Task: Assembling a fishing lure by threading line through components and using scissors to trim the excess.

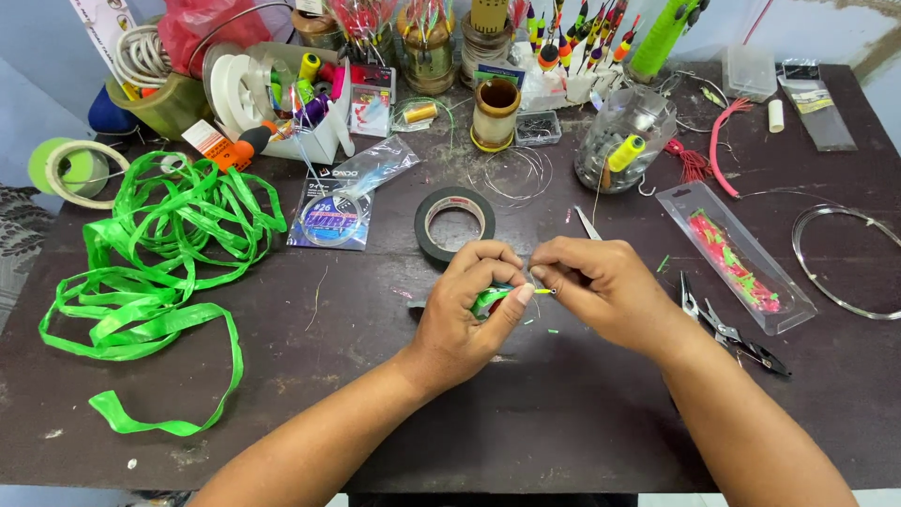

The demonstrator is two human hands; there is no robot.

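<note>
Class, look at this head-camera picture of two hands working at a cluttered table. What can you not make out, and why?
- Head view: the small green piece in the left hand is mostly covered by its fingers.
- The thin yellow bit pinched by the right hand is too small to identify.
- The scissors are hidden behind the right hand, only the tip showing.
- The floats are cut off by the top edge.

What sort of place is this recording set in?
Probably a home workbench for making fishing tackle. Fishing floats stand along the back of the dark table, a coil of wire and pliers lie at the right, and both the left hand and right hand work a small green piece.
</note>
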